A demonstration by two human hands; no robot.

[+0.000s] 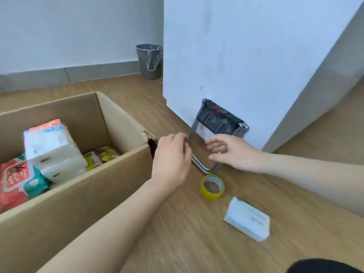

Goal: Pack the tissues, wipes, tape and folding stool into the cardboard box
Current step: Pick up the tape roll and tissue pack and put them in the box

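Note:
A folded stool [218, 120] with a steel frame and dark patterned seat leans upright against the white wall. My left hand [171, 156] pinches its left leg; my right hand [234, 152] is open beside its right leg, fingers spread, touching or nearly touching it. A yellow tape roll [212, 187] lies on the floor just in front of the stool. A white tissue pack [248, 218] lies further front right. The open cardboard box [82, 196] on the left holds white tissue packs [51, 146], red and teal wipes [17, 180] and yellow packets [102, 154].
A white wall corner [236, 56] juts out behind the stool. A grey waste bin [149, 62] with a plastic liner stands at the far wall. The box's right corner is torn. The floor is wood-look planks.

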